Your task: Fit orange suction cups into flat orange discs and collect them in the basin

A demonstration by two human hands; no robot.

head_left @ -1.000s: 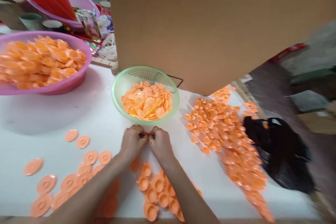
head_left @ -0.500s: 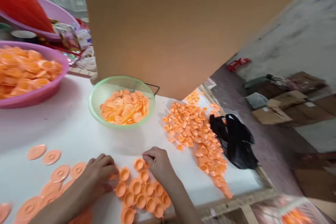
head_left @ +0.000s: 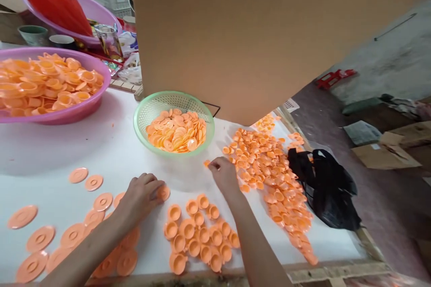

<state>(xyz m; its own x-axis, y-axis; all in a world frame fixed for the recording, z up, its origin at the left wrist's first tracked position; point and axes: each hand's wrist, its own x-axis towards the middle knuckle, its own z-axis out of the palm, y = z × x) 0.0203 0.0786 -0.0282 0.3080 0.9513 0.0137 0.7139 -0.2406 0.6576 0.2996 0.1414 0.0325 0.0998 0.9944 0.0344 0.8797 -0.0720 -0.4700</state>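
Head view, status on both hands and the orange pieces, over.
Left hand holding orange disc. Right hand pinching small orange piece. Orange cups clustered nearer; green colander beyond both hands.

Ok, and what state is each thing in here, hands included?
Left hand: touching an orange disc
Right hand: pinching a small orange piece
Green colander: partly filled with flat discs
Pink basin: heaped with orange pieces
Nearest cup-shaped pieces: mostly open side up
Floor carton: flap open
Black bag: slumped
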